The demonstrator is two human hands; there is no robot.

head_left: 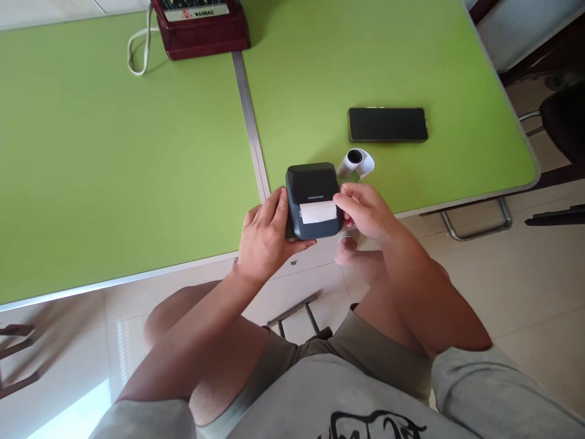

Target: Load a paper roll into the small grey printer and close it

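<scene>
While my left hand [265, 241] cups the near left side of the small printer [314, 200] and clasps it steady at the table's front edge, my right hand [365, 210] pinches its fingertips at the right end of the white paper strip [319, 211] coming out of the slot. I judge the step in hand to be handling that strip at the mouth of the printer; the next move calls for a firm brace from the left and a clean, even pull from the right, so the thin paper does not rip crooked. The printer is a boxy, dark blue-grey plastic block with rounded corners and a matte lid. Just behind it, near its right corner, lies a paper roll [356, 160], white with a dark hollow core, its tail loose. Farther back rests a phone [387, 124], flat, glossy, black. The table [114, 171] is smooth green with a metal seam; a dark red box [201, 27] sits at the far edge.
</scene>
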